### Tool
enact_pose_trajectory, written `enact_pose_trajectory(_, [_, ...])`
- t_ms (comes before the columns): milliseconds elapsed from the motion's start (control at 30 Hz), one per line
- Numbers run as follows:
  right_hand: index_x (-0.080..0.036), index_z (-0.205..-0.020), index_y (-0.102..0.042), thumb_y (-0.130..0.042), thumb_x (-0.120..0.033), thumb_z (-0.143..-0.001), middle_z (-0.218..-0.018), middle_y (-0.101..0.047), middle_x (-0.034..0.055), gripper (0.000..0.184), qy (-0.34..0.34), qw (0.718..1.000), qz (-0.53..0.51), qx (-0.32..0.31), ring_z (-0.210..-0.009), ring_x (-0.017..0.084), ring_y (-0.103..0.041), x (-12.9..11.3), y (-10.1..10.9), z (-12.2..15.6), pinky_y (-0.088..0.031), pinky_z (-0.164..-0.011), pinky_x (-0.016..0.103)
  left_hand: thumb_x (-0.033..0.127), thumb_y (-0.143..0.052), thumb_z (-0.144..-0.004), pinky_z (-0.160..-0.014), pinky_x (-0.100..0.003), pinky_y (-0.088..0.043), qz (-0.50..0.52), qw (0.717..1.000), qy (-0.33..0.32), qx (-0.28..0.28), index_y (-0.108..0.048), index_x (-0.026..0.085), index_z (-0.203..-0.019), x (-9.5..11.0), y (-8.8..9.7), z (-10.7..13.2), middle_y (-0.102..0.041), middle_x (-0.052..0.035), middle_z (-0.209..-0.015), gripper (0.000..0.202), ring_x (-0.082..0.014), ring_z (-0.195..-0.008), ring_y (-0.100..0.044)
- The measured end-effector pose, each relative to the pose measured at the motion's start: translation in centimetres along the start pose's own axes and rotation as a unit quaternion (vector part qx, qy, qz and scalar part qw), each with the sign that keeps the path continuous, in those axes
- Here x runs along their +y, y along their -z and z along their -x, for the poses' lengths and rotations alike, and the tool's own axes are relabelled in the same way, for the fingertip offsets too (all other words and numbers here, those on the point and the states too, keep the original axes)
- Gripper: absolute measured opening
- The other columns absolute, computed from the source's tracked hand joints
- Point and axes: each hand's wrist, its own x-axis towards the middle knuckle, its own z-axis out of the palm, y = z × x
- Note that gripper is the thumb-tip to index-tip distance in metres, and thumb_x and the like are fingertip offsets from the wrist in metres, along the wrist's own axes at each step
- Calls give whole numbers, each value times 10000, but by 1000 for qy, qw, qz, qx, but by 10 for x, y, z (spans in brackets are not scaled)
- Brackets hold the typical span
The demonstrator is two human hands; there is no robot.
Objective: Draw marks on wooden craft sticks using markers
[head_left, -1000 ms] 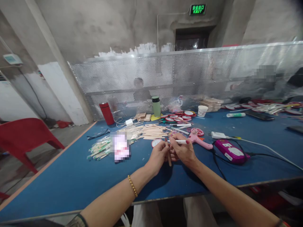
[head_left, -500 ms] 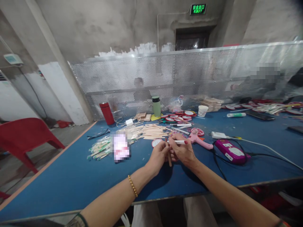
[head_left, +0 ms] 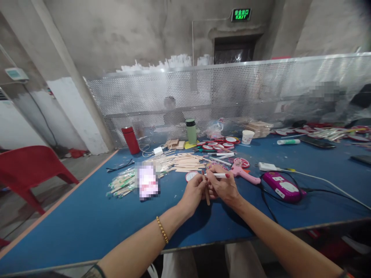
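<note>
My left hand point(head_left: 194, 191) is closed around a thin wooden stick point(head_left: 206, 197) that stands nearly upright over the blue table point(head_left: 87, 220). My right hand point(head_left: 224, 187) is closed on a white marker pen point(head_left: 218, 175), its tip against the top of the stick. The two hands touch each other. Just behind them lie a round red-and-white badge point(head_left: 191, 175) and a pink glue gun point(head_left: 245, 174).
A heap of wooden sticks point(head_left: 187, 161) and packets of sticks point(head_left: 121, 183) lie ahead on the left. A purple box point(head_left: 282, 186) with cables sits to the right. A red flask point(head_left: 130, 139), green bottle point(head_left: 191, 131) and paper cup point(head_left: 248, 136) stand before the perforated metal screen point(head_left: 232, 92). A red chair point(head_left: 31, 170) stands left.
Hands keep their grip and position; the view has only shifted slightly.
</note>
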Motion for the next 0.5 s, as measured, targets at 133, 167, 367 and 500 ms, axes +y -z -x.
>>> enact_pose_trajectory(133, [-228, -659, -513, -494, -427, -864, -515, -546, -27, 287, -4, 1000, -3, 3, -443, 129, -517, 0, 1, 0, -402, -456, 245, 556, -780, -621, -563, -278, -545, 3, 1000, 0, 0, -513, 179, -839, -2, 2, -1, -606, 26, -691, 510, -144, -567, -660])
enact_pose_trajectory(167, [-227, -663, -518, -495, -424, -866, -517, -550, -26, 284, -3, 1000, -2, 2, -448, 130, -519, 1, 1, 0, -402, -459, 245, 551, -779, -627, -563, -277, -545, 4, 1000, -1, 1, -514, 179, -837, -2, 2, -1, -603, 27, -689, 503, -142, -565, -659])
enact_pose_trajectory(367, [-227, -661, -514, -498, -411, -867, -530, -563, -18, 276, 18, 1000, 15, 3, -472, 132, -523, 4, 0, -1, -402, -479, 244, 551, -776, -636, -571, -282, -549, 5, 1000, -3, -2, -505, 183, -829, -2, 1, -1, -606, 22, -685, 496, -155, -583, -669])
enact_pose_trajectory(500, [-228, -654, -506, -498, -409, -867, -522, -558, -21, 280, 20, 1000, 13, -1, -464, 126, -518, 2, 1, -1, -400, -469, 236, 550, -773, -640, -581, -292, -554, -2, 1000, 2, 0, -510, 182, -847, -1, 1, -1, -620, 14, -698, 497, -154, -580, -666])
